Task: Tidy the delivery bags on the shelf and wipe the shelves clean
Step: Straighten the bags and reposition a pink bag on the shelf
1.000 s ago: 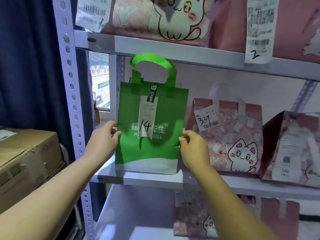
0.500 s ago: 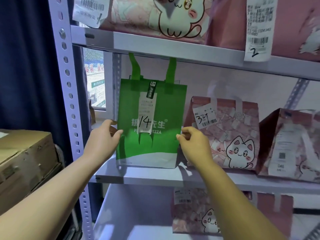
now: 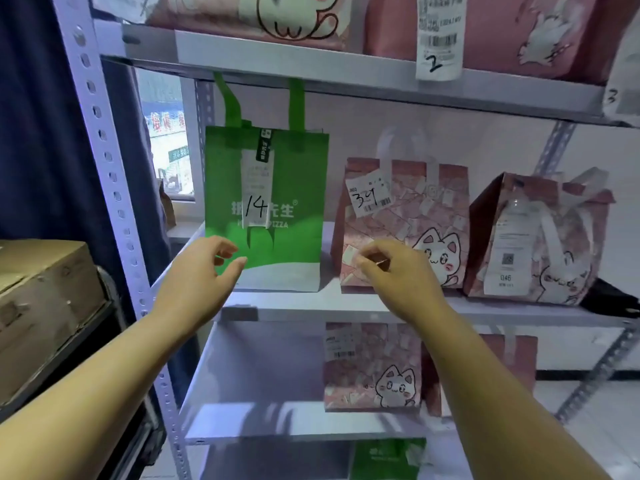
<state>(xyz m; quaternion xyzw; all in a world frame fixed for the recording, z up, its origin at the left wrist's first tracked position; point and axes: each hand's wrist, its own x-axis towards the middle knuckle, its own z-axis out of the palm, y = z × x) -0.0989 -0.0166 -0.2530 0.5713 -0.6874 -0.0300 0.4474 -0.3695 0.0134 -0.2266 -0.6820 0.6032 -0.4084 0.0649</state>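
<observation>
Loosely spread and gripping nothing: left hand (image 3: 199, 280), fingers apart, poised just in front of the lower left corner of the green non-woven tote bag with white base and a paper receipt marked 14 (image 3: 298, 188). Curled inward, thumb close to forefinger: right hand (image 3: 401, 278), over the lower left corner of the pink paper bag printed with a cartoon cat and labelled 34 (image 3: 426, 209); impossible to tell whether pinching that bag or holding nothing. Green tote upright at the left end of the grey metal middle shelf (image 3: 346, 308), near its front edge, just beside the pink bag with a narrow gap between, handles reaching up behind the lip of the grey upper shelf (image 3: 311, 64). Further right, turned at an angle, a second pink cat-print paper bag (image 3: 540, 237). No cloth in view, so wiping apparently not yet begun.

Likely trouble from here: a tall, light tote so near the edge, easily tipped forward off the shelf by a careless brush of either hand. Also at risk: the long receipt, loose at its lower end and liable to tear if caught by a finger. Possible snag too, handles against the upper lip, if lifted straight up.
</observation>
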